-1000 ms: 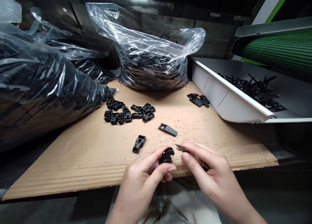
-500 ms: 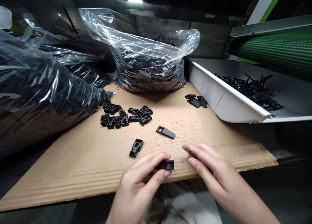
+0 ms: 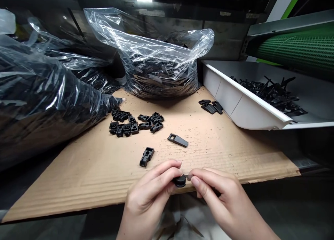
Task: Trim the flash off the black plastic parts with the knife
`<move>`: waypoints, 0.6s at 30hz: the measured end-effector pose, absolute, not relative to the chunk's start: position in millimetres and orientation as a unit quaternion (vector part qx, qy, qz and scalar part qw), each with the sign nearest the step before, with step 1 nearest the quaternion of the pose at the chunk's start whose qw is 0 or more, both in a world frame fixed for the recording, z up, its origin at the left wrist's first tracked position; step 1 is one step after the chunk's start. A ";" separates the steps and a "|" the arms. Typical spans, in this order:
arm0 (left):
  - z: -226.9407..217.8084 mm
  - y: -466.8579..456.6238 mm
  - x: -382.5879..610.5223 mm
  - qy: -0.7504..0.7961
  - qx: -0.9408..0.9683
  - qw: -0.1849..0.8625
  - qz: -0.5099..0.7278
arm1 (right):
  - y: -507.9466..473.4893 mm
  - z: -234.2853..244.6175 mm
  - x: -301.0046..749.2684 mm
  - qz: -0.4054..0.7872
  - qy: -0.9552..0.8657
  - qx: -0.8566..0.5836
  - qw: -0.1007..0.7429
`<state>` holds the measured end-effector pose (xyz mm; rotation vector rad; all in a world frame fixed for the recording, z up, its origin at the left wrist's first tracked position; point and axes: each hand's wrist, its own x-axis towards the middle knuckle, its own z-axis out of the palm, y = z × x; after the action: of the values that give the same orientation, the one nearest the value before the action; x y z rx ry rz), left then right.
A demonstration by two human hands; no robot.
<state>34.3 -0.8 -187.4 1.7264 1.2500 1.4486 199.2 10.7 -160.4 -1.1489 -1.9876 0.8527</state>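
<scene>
Near the front edge of the cardboard, my left hand [image 3: 153, 188] pinches a small black plastic part [image 3: 180, 181], its rounded end facing out. My right hand [image 3: 216, 191] grips a thin, flat, greyish piece [image 3: 188, 177], mostly hidden by the fingers; its tip is at the side of the black part. I cannot tell what kind of piece it is. Just beyond my hands lie a black plastic clip part [image 3: 146, 157] with a square recess and a flat tapered black piece [image 3: 177, 140] with a square hole.
Several black clip parts [image 3: 127, 127] lie in a cluster on the cardboard sheet [image 3: 104, 177]. Flat black pieces [image 3: 210, 107] sit by a white tray [image 3: 245, 104] holding black parts. Clear plastic bags [image 3: 161, 73] of parts stand behind; another bulging bag [image 3: 47, 94] fills the left.
My right hand has moved left, bringing the thin piece against the black part. The part in my left hand has turned, so its rounded end now shows.
</scene>
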 end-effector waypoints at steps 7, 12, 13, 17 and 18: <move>-182.7 2.6 26.8 0.439 0.691 0.291 0.496 | 29.0 -147.1 208.7 0.494 -0.744 -0.393 0.220; -180.7 4.3 26.4 0.430 0.693 0.298 0.496 | 38.3 -145.4 213.9 0.654 -0.663 -0.330 0.154; -181.0 4.1 27.0 0.439 0.687 0.294 0.499 | 37.0 -145.2 214.3 0.670 -0.655 -0.319 0.141; -182.3 3.4 27.0 0.460 0.672 0.290 0.503 | 26.5 -146.5 214.4 0.666 -0.633 -0.344 0.194; -182.3 3.7 26.6 0.461 0.671 0.295 0.501 | 24.1 -147.7 213.3 0.651 -0.621 -0.367 0.237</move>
<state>26.6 3.7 -182.3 1.7845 1.2269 1.3321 213.3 24.1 -147.7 -1.0047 -1.7029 1.7835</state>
